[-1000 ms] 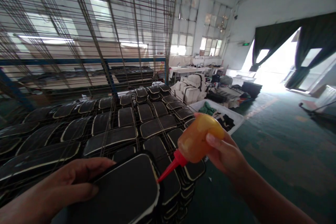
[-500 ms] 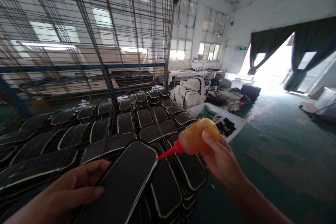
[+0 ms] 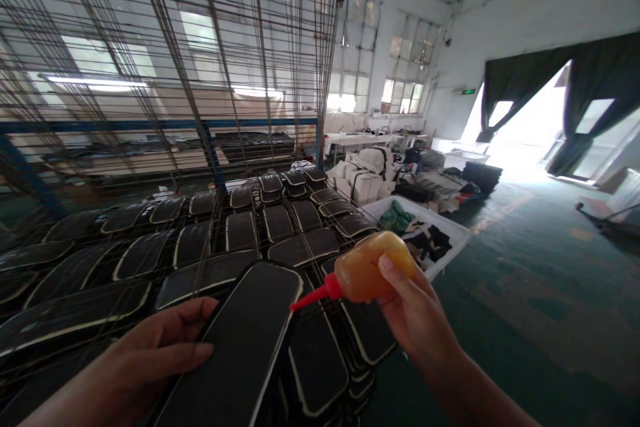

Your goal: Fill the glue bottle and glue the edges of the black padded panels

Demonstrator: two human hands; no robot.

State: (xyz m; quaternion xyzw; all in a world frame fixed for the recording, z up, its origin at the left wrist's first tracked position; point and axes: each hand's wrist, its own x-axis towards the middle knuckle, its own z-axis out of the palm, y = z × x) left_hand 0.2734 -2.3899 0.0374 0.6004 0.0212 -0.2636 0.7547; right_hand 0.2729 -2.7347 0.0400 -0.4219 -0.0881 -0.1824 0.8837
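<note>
Left hand: this hand (image 3: 145,347) pinches the near panel by its left edge, thumb on the dark face, fingers at the rim.
Near panel: the dark, round-cornered panel (image 3: 240,340) slants up and away from the left grip, one long side facing the bottle.
Red nozzle: its tip (image 3: 315,297) meets that right-hand edge, or comes very close; I can't swear to contact from here.
Right hand: this one (image 3: 415,313) is wrapped round the squeeze bottle (image 3: 373,267), thumb along its amber side, tilting it down towards the left grip.
Pale border: a light line (image 3: 301,287) rounds the far right corner and carries on down beside the nozzle. Across the far end it looks thin; the side under the left grip is dark or hidden, so how much is left there I can't tell.
Laid-out panels: row upon row (image 3: 305,247) beyond both grips, many with pale borders, some stacked at the near right. Whether each border is finished doesn't show.
Wire grid: it rises (image 3: 165,33) beyond the left grip.
White bin: past the right grip, a tub (image 3: 453,247) holding green cloth (image 3: 397,215) and dark pieces.
Doorway: farthest right, dark curtains (image 3: 525,80) parted on daylight.
</note>
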